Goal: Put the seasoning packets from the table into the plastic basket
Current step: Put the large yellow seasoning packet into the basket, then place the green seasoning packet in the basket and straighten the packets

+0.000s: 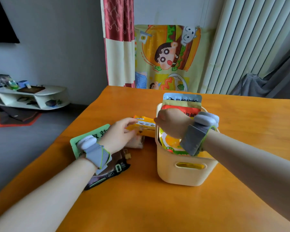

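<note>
A cream plastic basket stands on the orange table and holds several upright packets, among them a pale blue one and a red one. Just left of the basket lies a yellow seasoning packet. My left hand has its fingers on that packet's near edge. My right hand reaches across the basket's left rim and pinches the packet's right end. Under my left wrist lie a green packet, a dark brown packet and a small pale packet.
A cartoon-print cloth hangs behind the table's far edge, beside a red and cream curtain. A low white shelf stands on the floor at the left. Grey curtains hang at the right.
</note>
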A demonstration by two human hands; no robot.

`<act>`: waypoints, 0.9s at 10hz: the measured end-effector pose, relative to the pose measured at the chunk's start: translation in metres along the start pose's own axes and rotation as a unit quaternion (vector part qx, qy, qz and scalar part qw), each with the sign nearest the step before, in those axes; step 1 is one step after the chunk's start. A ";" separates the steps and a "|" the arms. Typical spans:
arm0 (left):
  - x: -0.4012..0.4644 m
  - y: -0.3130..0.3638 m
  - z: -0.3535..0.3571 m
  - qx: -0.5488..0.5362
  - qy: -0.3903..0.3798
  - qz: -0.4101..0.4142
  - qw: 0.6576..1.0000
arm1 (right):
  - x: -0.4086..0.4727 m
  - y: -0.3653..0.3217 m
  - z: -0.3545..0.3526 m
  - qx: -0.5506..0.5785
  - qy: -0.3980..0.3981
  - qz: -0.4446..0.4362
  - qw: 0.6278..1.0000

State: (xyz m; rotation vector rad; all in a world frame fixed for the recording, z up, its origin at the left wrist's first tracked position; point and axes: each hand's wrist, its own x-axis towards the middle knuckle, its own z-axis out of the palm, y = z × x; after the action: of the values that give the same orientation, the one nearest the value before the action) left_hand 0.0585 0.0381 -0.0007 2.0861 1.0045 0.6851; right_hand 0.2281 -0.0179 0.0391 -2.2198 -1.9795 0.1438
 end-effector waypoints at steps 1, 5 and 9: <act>-0.014 -0.027 -0.019 0.077 0.033 -0.043 0.996 | -0.036 -0.062 -0.023 0.131 0.128 -0.069 0.981; -0.083 -0.101 -0.032 -0.020 0.120 -0.221 0.968 | 0.000 -0.126 0.108 0.330 -0.022 0.171 0.928; -0.076 -0.102 -0.013 -0.279 0.176 -0.196 0.923 | -0.014 -0.118 0.115 0.309 0.001 0.131 0.942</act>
State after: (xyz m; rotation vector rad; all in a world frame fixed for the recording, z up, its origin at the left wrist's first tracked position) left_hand -0.0380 0.0263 -0.0836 1.2465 1.2041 1.0146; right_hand 0.0908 -0.0127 -0.0529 -2.0204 -1.3580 0.6908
